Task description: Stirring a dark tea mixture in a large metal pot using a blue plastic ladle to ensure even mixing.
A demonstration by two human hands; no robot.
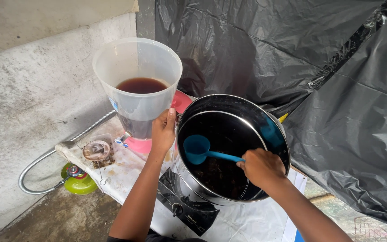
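My left hand [163, 131] grips the side handle of a tall clear plastic jug [137, 71] that holds dark brown liquid in its lower part. The jug hangs just left of a large steel pot [277, 134], which stands on a black gas stove [189, 208]. My right hand [261, 166] holds the handle of a blue plastic ladle [196, 149]. The ladle's bowl is inside the pot, above the dark liquid, near the pot's left wall and close to the jug.
A white cloth [126, 172] covers the low stand under the stove. A pink lid [182, 101] lies behind the jug. A glass jar [98, 151] sits at the left. A green gas cylinder [78, 181] with a metal hose [36, 163] stands on the floor. Black plastic sheeting [328, 80] hangs behind.
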